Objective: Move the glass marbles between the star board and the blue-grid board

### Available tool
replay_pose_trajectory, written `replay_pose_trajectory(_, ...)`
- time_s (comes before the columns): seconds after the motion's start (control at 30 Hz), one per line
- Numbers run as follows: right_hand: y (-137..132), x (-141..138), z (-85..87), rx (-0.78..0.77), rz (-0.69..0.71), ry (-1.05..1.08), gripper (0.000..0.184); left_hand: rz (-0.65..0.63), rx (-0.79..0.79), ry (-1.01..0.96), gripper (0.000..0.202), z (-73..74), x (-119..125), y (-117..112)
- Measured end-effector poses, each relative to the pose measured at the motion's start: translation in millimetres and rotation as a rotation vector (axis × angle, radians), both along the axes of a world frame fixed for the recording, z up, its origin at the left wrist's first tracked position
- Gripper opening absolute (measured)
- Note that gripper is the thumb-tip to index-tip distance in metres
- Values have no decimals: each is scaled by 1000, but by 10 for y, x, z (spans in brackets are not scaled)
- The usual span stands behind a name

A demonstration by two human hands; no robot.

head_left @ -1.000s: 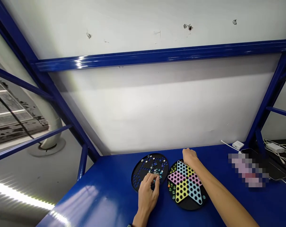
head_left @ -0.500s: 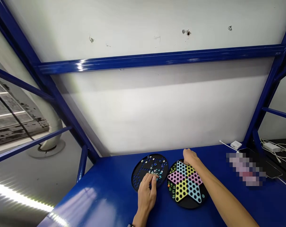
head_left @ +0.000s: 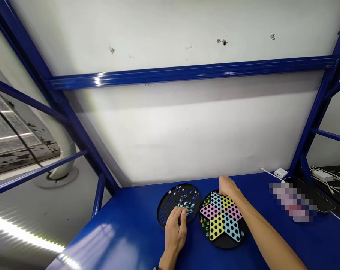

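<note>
Two round black trays lie side by side on a blue table (head_left: 125,240). The left tray (head_left: 165,202) holds several loose glass marbles (head_left: 183,198). My left hand (head_left: 175,228) rests on its near edge, fingers curled and pinched among the marbles; what they grip is too small to make out. The right tray is a Chinese checkers board (head_left: 222,221) with a star of pink, yellow, blue and green points full of holes. My right hand (head_left: 227,186) sits curled over the board's far edge, touching it.
A white wall and blue shelf frame bars (head_left: 186,71) rise behind the table. At the right lie a white charger (head_left: 280,173), cables (head_left: 327,178), a dark phone (head_left: 324,202) and a blurred patch. A floor and a white pipe show at the left.
The view has shifted slightly. My left hand's fingers have curled a little among the marbles; my right hand stays on the board's far edge.
</note>
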State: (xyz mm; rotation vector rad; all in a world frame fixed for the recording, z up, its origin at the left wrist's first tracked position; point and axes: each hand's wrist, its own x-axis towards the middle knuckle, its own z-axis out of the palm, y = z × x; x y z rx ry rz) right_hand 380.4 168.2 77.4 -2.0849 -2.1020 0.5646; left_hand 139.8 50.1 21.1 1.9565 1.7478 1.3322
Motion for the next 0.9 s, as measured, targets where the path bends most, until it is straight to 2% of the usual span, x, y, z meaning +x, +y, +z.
replay_pose_trajectory(0.07, 1, -56, 62, -17, 67, 55, 13, -3, -3, -4, 46, 3, 5, 1)
replay_pose_trajectory(0.17, -36, -330, 85, -23, 190, 145, 12, -3, -2, -11, 45, -8, -3, 7)
replay_pose_trajectory(0.33, -207, -955, -52, 34, 294, 171, 15, -2, -3, -24, 44, -40, -38, 6)
replay_pose_trajectory(0.43, -282, -1076, -128, 78, 317, 156, 18, 3, -16, -28, 45, -48, -43, -7)
replay_pose_trajectory(0.5, -271, -987, -143, 110, 300, 150, 16, 5, -21, -34, 46, -53, -41, -11)
replay_pose_trajectory(0.6, -166, -659, -120, 130, 219, 107, 19, -4, -19, -38, 45, -64, -40, -3)
replay_pose_trajectory(0.77, -16, -97, -89, 1, 136, -42, 24, -11, 0, -52, 43, -60, -35, 18)
replay_pose_trajectory(0.9, -41, -13, -113, -35, 151, -105, 32, -17, 1, -62, 43, -58, -37, 19)
